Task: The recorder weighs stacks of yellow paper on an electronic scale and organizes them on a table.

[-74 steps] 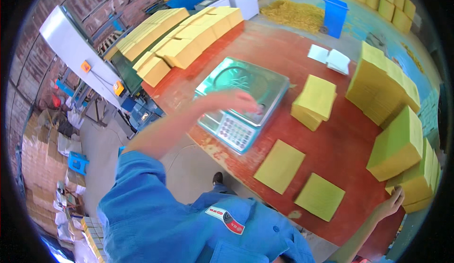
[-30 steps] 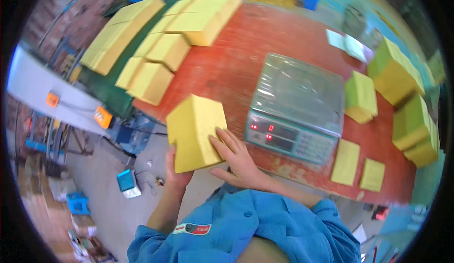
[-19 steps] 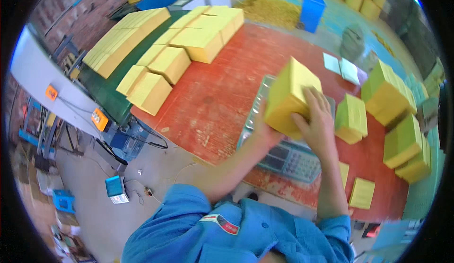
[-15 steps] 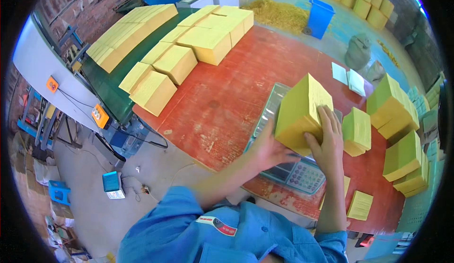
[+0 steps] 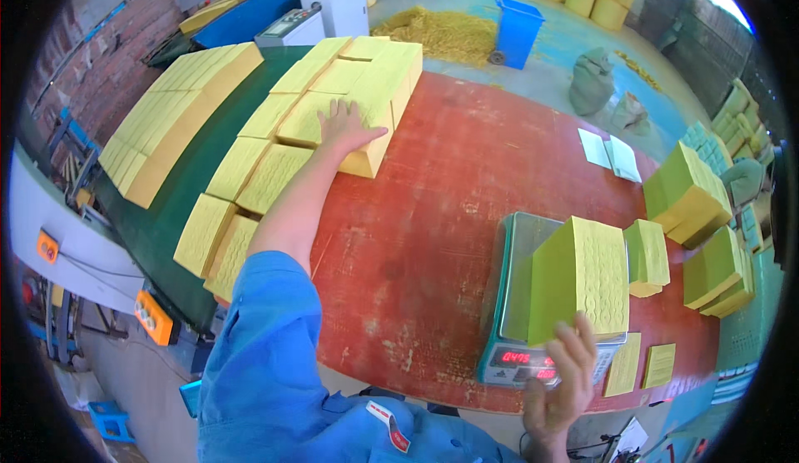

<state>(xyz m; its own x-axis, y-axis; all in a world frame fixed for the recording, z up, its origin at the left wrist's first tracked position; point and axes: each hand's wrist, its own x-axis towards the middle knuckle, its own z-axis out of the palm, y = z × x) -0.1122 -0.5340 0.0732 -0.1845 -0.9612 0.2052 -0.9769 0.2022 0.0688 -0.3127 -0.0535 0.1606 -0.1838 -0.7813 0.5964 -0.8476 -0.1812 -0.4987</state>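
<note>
Facing palm-down, the outstretched left hand (image 5: 343, 130) is splayed over yellow stacks (image 5: 376, 107).

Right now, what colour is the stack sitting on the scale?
The stack is yellow, duller on its left side; the head view shows it best.

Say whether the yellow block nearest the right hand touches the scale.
Touching: the head view shows the yellow block standing on the scale, no gap along its lower left edge.
</note>
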